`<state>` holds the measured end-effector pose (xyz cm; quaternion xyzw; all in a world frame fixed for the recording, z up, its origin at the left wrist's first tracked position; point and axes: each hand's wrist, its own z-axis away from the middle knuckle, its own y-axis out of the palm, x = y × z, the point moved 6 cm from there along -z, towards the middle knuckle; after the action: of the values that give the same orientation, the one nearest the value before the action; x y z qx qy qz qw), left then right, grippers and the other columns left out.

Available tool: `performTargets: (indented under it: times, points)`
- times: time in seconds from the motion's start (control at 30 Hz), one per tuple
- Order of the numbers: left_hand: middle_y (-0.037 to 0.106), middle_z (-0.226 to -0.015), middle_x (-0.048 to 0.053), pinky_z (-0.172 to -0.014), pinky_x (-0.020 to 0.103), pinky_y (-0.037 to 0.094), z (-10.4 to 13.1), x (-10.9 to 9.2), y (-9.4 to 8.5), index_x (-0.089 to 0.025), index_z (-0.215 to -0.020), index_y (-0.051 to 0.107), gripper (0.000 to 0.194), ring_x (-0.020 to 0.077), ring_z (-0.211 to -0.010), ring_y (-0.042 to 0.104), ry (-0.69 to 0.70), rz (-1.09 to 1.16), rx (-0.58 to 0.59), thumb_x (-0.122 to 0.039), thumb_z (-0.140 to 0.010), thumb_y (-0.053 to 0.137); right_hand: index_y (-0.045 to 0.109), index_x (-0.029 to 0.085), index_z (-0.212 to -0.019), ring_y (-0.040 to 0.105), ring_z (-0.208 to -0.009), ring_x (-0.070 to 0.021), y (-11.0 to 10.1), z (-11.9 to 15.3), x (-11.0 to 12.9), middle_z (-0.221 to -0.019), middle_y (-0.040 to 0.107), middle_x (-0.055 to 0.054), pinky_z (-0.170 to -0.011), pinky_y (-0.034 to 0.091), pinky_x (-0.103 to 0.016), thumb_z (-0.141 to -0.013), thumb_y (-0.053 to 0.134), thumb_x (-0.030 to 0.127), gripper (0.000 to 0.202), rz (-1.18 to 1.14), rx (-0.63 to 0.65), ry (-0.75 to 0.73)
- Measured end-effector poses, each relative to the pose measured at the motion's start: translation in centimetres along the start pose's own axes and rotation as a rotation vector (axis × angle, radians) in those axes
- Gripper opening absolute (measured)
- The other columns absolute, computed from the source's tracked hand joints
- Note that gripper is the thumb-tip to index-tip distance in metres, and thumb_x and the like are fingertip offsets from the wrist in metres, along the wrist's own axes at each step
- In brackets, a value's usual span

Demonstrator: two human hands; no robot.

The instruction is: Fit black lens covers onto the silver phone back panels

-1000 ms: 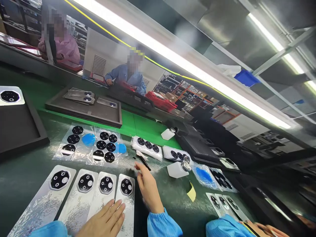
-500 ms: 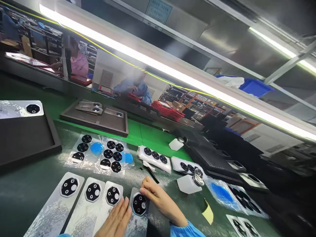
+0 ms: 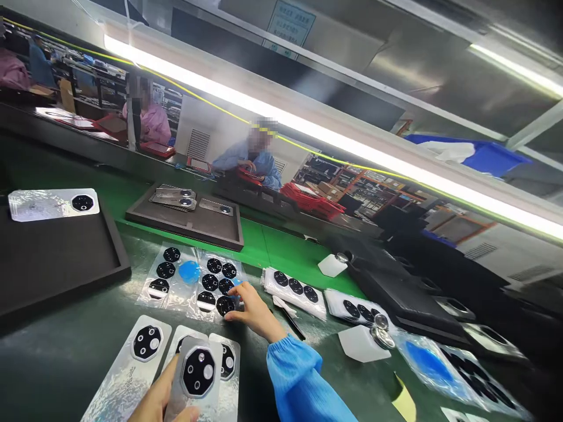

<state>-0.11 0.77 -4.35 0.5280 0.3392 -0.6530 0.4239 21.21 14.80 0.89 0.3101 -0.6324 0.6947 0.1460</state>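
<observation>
My left hand (image 3: 155,394) is closed around a silver phone back cover (image 3: 179,391), lifted above the bench, with a black octagonal camera panel (image 3: 199,370) near its top. Behind it lie other silver phone back covers (image 3: 118,384), partly hidden by the raised one. My right hand (image 3: 253,309) reaches over a clear plastic sheet (image 3: 190,302) of black octagonal camera stickers. Its thumb and fingers are spread around the lower right sticker (image 3: 225,306); whether they touch it I cannot tell.
A black tray (image 3: 57,258) with one cover (image 3: 48,205) stands left; another tray (image 3: 176,225) sits farther back. To the right are bundled sticker sheets (image 3: 303,305), a black pen-like stick (image 3: 294,325), white dispenser bottles (image 3: 363,344) and a yellow paper piece (image 3: 402,398). Co-workers sit across the bench.
My left hand has taken up the phone back cover and raised it toward me. My right hand has left that cover and moved forward and left to the sticker sheet. The view has shifted.
</observation>
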Motion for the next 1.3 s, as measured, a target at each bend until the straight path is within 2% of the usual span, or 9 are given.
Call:
performTargets:
  times: [0.17,0.3,0.4,0.53,0.77,0.97,1.1,1.23,1.3]
  points:
    - [0.043,-0.153,0.009,-0.118,0.054,0.027,0.1,-1.2,-1.9,-0.025,-0.153,0.029,0.075,0.0324,-0.145,0.03,-0.026,0.004,-0.069,-0.045,-0.088,0.061,0.056,0.023,-0.088,0.056,-0.088,-0.0192,1.3,-1.2,-0.7,-0.095,0.056,0.001,-0.074,0.046,-0.029,-0.064,0.08,0.015,0.035,0.046,0.028,0.018]
    - [0.033,-0.158,0.01,-0.12,0.053,0.021,-0.5,-2.7,-2.7,-0.023,-0.152,0.03,0.077,0.0327,-0.148,0.024,-0.09,-0.008,-0.086,-0.041,-0.085,0.064,0.053,0.023,-0.086,0.055,-0.081,-0.0172,1.7,-1.7,-1.3,-0.089,0.056,0.003,-0.069,0.044,-0.027,-0.062,0.078,0.014,0.036,0.061,0.051,0.021]
    - [0.037,-0.156,0.009,-0.121,0.05,0.022,-1.2,-4.3,-2.8,-0.022,-0.151,0.032,0.074,0.0311,-0.147,0.026,-0.054,0.056,-0.057,-0.034,-0.085,0.064,0.05,0.023,-0.083,0.056,-0.079,-0.0169,1.7,-1.7,-1.3,-0.087,0.056,0.003,-0.067,0.045,-0.027,-0.062,0.077,0.014,0.035,0.083,0.045,0.014]
    - [0.048,-0.149,0.008,-0.114,0.045,0.037,-2.1,-5.6,-2.8,-0.022,-0.148,0.034,0.071,0.0285,-0.138,0.043,-0.037,0.249,-0.018,-0.029,-0.084,0.064,0.05,0.024,-0.089,0.059,-0.086,-0.0207,1.9,-0.7,-0.7,-0.098,0.057,-0.001,-0.07,0.049,-0.032,-0.066,0.074,0.013,0.035,0.129,-0.021,-0.008]
    - [0.053,-0.144,0.008,-0.106,0.041,0.042,-3.3,-5.4,-3.1,-0.024,-0.148,0.032,0.075,0.0272,-0.128,0.054,-0.097,0.404,0.017,-0.03,-0.082,0.068,0.053,0.024,-0.109,0.061,-0.103,-0.0274,3.0,1.6,-0.4,-0.112,0.057,-0.007,-0.086,0.053,-0.042,-0.078,0.062,0.01,0.035,0.159,-0.101,-0.113]
    - [0.051,-0.147,0.007,-0.109,0.042,0.041,-4.3,-5.9,-3.3,-0.025,-0.147,0.034,0.074,0.0271,-0.132,0.05,-0.103,0.376,0.027,-0.026,-0.082,0.068,0.05,0.025,-0.12,0.062,-0.107,-0.0251,3.3,1.9,-1.3,-0.121,0.052,-0.008,-0.091,0.055,-0.04,-0.077,0.063,0.009,0.047,0.118,-0.102,-0.153]
    - [0.049,-0.148,0.006,-0.111,0.042,0.04,-5.1,-6.2,-3.3,-0.024,-0.148,0.034,0.073,0.0263,-0.135,0.047,-0.105,0.368,0.035,-0.022,-0.081,0.066,0.049,0.025,-0.123,0.061,-0.105,-0.0239,3.0,2.1,-1.3,-0.117,0.051,-0.008,-0.091,0.054,-0.039,-0.081,0.061,0.012,0.045,0.064,-0.078,-0.132]
    - [0.042,-0.153,0.006,-0.115,0.043,0.035,-5.9,-6.1,-3.5,-0.024,-0.149,0.032,0.074,0.0264,-0.142,0.038,-0.128,0.275,-0.018,-0.023,-0.082,0.063,0.05,0.024,-0.123,0.06,-0.099,-0.0243,2.8,2.2,-1.1,-0.109,0.053,-0.008,-0.089,0.054,-0.041,-0.082,0.059,0.014,0.043,0.01,-0.063,-0.091]
    - [0.042,-0.154,0.006,-0.115,0.043,0.035,-6.3,-6.4,-3.5,-0.024,-0.149,0.033,0.072,0.0269,-0.142,0.038,-0.116,0.254,-0.025,-0.023,-0.082,0.061,0.052,0.024,-0.12,0.06,-0.098,-0.0242,2.8,2.2,-1.0,-0.109,0.053,-0.007,-0.088,0.054,-0.04,-0.082,0.058,0.015,0.039,-0.013,-0.071,-0.082]
